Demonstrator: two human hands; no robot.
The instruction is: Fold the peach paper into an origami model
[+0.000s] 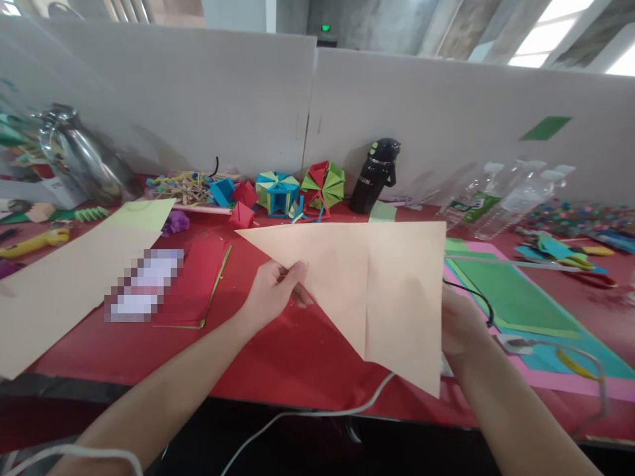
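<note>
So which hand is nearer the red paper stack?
Left. The left hand pinches the peach sheet just right of the red paper stack; the right hand holds the sheet's far edge.

Your left hand (275, 291) pinches, thumb pressed against fingertips, forearm stretched forward behind them. Your right hand (464, 330) is raised opposite, its fingers hidden from view.

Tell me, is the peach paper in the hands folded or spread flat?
Folded: the peach paper, between left hand and right hand, shows a slanted fold edge and one layer's vertical edge.
</note>
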